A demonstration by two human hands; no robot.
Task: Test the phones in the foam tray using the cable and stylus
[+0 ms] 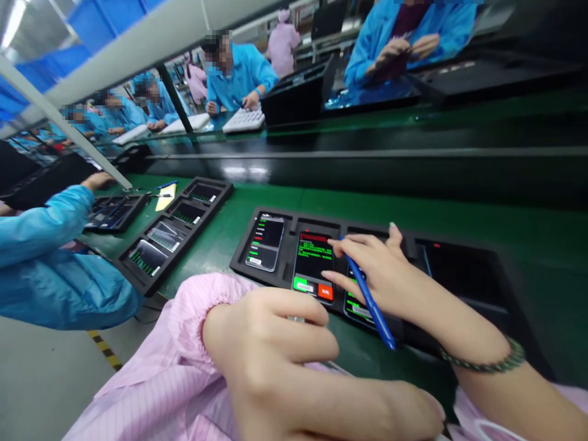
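Beyond the curled left hand [271, 361], whose contents I cannot tell, the first smartphone [269, 242] in the black tray [239, 257] shows a list, perhaps finished. The second smartphone [310, 266], by the fingertips of the right hand [381, 275], shows green and red buttons, so probably a choice remains. This hand grips a blue pen [379, 321] and partly hides the third smartphone [353, 304]. Farther right, the compartment [468, 275] is too dark to read.

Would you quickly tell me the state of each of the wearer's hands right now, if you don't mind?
Left hand: curled; whether it holds anything cannot be told.
Right hand: holding a blue pen.
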